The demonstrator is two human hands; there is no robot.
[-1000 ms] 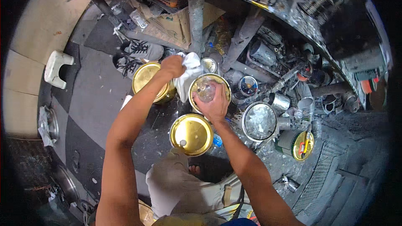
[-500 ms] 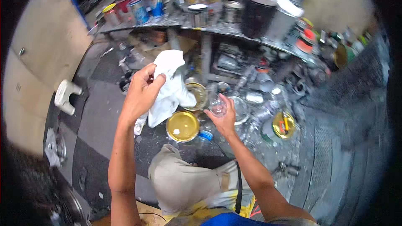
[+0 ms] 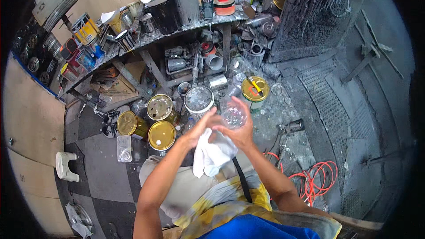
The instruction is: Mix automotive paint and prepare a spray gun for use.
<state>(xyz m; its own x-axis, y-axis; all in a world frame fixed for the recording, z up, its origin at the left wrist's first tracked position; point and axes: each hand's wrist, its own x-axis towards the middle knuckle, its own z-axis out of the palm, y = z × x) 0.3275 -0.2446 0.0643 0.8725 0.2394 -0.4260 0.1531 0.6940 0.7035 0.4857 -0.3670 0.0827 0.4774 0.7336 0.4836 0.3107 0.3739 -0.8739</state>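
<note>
In front of my lap, my left hand [image 3: 197, 132] is closed on a white cloth [image 3: 213, 152], which hangs down over my thigh; the fingers are slightly smeared by motion. Close to its right, my right hand [image 3: 241, 135] has thumb and fingers curved round a clear plastic cup [image 3: 233, 114]. The cup looks tilted, and whether the cloth touches it I cannot tell. Just beyond the hands stands a white-rimmed bucket [image 3: 199, 99] with a paint-spattered top. Behind the cup is a tin [image 3: 254, 89] with a gold lid and a yellow-handled tool on top.
Several gold-lidded tins [image 3: 162, 135] stand on the floor to the left, beside a clear plastic container [image 3: 124, 148]. A cluttered bench [image 3: 146, 40] holds cans and buckets. A red hose [image 3: 316, 179] lies coiled at right near a spray gun [image 3: 292, 126]. A white stool [image 3: 66, 166] stands far left.
The view has swung to the right. My left hand has brought the cloth down from its raised place to beside the cup. My right hand keeps hold of the cup.
</note>
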